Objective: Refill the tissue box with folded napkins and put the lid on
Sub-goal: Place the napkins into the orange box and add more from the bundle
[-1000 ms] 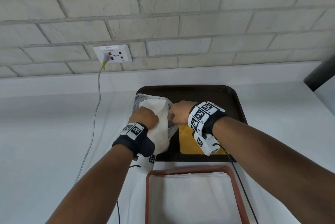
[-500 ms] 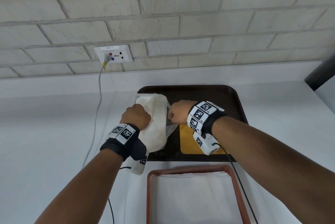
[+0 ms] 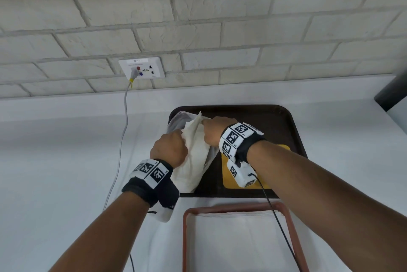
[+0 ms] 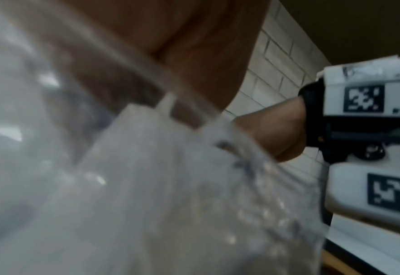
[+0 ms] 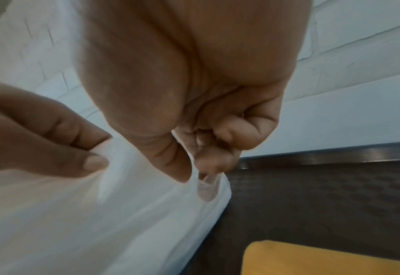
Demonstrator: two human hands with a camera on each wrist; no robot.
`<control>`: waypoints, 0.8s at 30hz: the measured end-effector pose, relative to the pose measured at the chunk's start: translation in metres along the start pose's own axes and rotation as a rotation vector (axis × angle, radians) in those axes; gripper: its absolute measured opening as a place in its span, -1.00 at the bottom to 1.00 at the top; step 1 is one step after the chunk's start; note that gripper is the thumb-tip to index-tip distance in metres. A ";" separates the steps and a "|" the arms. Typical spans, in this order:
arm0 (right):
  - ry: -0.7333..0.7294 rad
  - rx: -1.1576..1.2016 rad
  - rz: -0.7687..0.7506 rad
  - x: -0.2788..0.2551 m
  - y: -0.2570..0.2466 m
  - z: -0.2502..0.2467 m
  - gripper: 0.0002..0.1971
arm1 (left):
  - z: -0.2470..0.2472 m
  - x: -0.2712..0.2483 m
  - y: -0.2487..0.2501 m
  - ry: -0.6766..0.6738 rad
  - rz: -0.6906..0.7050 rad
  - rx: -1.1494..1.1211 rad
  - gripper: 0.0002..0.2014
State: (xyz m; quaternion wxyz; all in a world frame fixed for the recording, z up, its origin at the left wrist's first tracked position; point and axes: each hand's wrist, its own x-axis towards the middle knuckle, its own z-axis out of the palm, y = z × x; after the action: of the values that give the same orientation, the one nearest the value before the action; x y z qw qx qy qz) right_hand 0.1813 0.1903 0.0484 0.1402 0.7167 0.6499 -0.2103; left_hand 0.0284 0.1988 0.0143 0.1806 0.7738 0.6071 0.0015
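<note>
Head: hands [image 3: 169, 150] grip soft napkins [image 3: 193, 161].

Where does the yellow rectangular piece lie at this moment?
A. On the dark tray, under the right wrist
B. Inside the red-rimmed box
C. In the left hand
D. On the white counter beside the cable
A: the yellow piece lies flat on the dark tray, partly hidden by the right hand's wrist.

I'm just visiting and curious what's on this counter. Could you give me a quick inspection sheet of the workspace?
Surface: white counter, dark tray on it.
Job's things: napkin stack in clear plastic bag; red-rimmed tissue box holding napkins; yellow lid on the tray.
Clutter: nothing seen.
Grips: left hand grips the napkins; right hand pinches the bag.
Cables: grey cable plugged into wall socket.
Surroundings: white brick wall.
</note>
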 end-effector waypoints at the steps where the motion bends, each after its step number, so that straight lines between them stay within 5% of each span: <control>1: -0.011 0.003 -0.005 0.002 0.002 0.001 -0.51 | -0.001 0.001 -0.001 0.020 -0.011 -0.029 -0.69; 7: -0.073 0.031 -0.102 0.007 0.006 0.007 -0.54 | -0.010 0.000 -0.009 0.102 -0.130 -0.245 -0.73; 16: 0.051 0.191 -0.188 -0.004 0.007 -0.003 -0.62 | -0.024 -0.006 -0.007 0.313 -0.142 -0.483 -0.76; 19: 0.126 0.537 -0.214 -0.014 0.001 -0.013 -0.59 | -0.027 -0.012 -0.003 0.354 -0.110 -0.481 -0.76; 22: -0.049 1.055 -0.205 -0.020 -0.008 -0.019 -0.48 | -0.032 -0.020 0.008 0.397 -0.024 -0.428 -0.79; 24: -0.105 1.164 -0.227 -0.021 -0.015 -0.020 -0.43 | -0.035 -0.026 0.019 0.415 0.036 -0.382 -0.80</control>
State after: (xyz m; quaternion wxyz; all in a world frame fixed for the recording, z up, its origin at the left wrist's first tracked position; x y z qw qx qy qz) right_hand 0.1677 0.1834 0.0769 -0.2673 0.5904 0.4923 -0.5810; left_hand 0.0321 0.1808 0.0583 0.1952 0.7195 0.6060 0.2775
